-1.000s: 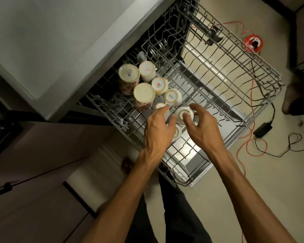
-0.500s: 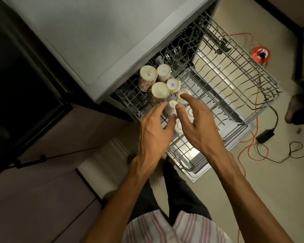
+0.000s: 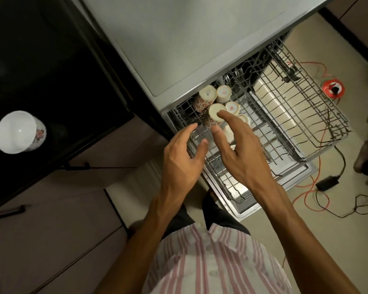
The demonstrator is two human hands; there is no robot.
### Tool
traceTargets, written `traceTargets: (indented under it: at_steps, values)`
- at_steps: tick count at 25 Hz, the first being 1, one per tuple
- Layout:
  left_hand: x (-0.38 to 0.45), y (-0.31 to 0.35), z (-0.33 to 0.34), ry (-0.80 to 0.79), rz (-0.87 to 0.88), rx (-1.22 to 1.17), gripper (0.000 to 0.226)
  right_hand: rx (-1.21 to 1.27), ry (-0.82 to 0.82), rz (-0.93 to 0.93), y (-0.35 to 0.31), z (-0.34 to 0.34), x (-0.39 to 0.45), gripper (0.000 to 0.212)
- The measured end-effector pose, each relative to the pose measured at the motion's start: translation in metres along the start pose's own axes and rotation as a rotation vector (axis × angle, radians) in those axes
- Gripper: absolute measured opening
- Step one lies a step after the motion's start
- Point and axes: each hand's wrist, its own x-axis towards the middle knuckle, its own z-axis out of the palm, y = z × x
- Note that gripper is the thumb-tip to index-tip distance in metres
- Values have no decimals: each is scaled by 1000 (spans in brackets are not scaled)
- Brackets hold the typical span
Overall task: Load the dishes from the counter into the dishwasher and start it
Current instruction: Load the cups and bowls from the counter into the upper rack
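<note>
The dishwasher's wire rack (image 3: 295,115) is pulled out over the floor. Several cups stand upside down in its near left corner, among them a red-flowered mug (image 3: 205,96) and a plain-based mug (image 3: 215,115). My left hand (image 3: 183,160) hovers above the rack's left edge with relaxed fingers and holds nothing. My right hand (image 3: 240,149) is spread over the cups, its fingers straight, a fingertip over the plain-based mug; whether it touches is unclear. It hides some small cups beneath. A white mug (image 3: 19,132) with a red print stands upright on the black counter (image 3: 51,60) at far left.
The grey dishwasher top (image 3: 200,35) juts over the rack's back. An orange cable (image 3: 306,196), black cables with a power adapter (image 3: 327,183) and a red round object (image 3: 333,89) lie on the floor at right. Cabinet fronts (image 3: 51,209) stand at left. A person's foot shows at right edge.
My head has risen and turned left, bringing the black counter and white mug into view. Both hands have lifted off the small cups and spread apart slightly.
</note>
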Motion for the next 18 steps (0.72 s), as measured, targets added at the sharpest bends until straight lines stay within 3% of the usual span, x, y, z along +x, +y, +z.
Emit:
traceTargets:
  at_steps: [18]
  values:
    - [-10,-21,-101,188,-35,-68,51,-29,-222,-213,-99,53,-2,49]
